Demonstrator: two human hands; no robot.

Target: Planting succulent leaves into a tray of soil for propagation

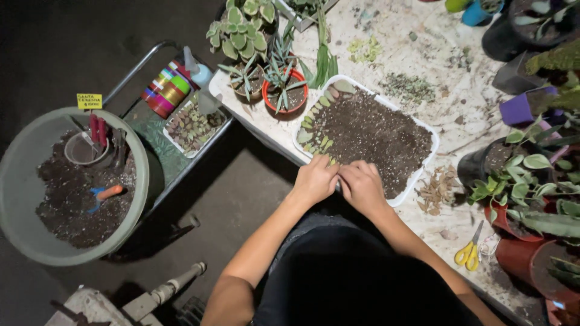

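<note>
Both hands sit at the near edge of the white tray [423, 158], which is full of dark soil and rests on the speckled worktable [417, 66]. Left hand [315, 179] and right hand [362, 186] touch each other, fingers curled down onto the soil at the tray's near rim; can't tell whether either one is pinching something, fingertips are hidden. Row of succulent leaf cuttings [318, 121] runs along the tray's left side, from the far corner down to just beside the left hand. Just beyond the tray's far-left corner: red pot [284, 90] with a spiky plant, next to a rosette succulent [240, 33]. Right of the tray: pile of dry brown leaves [436, 192] near the rim, yellow scissors [470, 250] further toward the person, then a cluster of potted green plants [522, 181] and a purple pot [517, 108]. Well left of the tray, off the table: big green tub [18, 199] of soil holding a small trowel [106, 194]; between tub and tray, a stack of coloured tape rolls [166, 90] and a small tray of cuttings [192, 128].
</note>
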